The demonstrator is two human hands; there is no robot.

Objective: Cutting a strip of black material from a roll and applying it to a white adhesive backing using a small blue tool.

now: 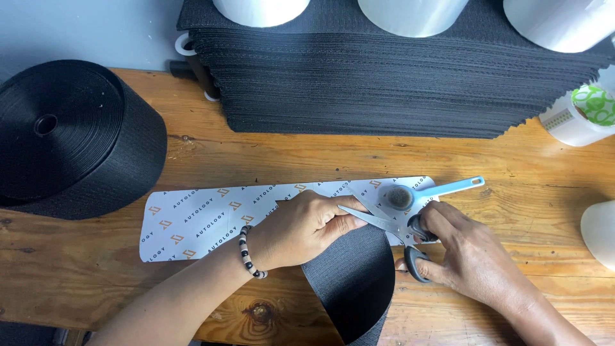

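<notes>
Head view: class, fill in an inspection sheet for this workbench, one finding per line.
Surface: worn wooden table, knots showing.
Job's things: black woven webbing strip; grey-handled metal scissors, blades open at the strip's edge; white printed template sheet beneath.
Clutter: large black webbing roll; stack of cut black pieces; blue-handled tool; tape roll.
Grip: left hand pinches strip; right hand in scissor handles.
Cables: nothing seen.
Surroundings: white rolls behind.

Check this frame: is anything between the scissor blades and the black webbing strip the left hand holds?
Nothing visible. The right hand holds the scissors with blades open, reaching the edge of the webbing strip beside the left hand. The left fingers lie close under the blades; the blue-handled tool lies behind, out of the way.
</notes>
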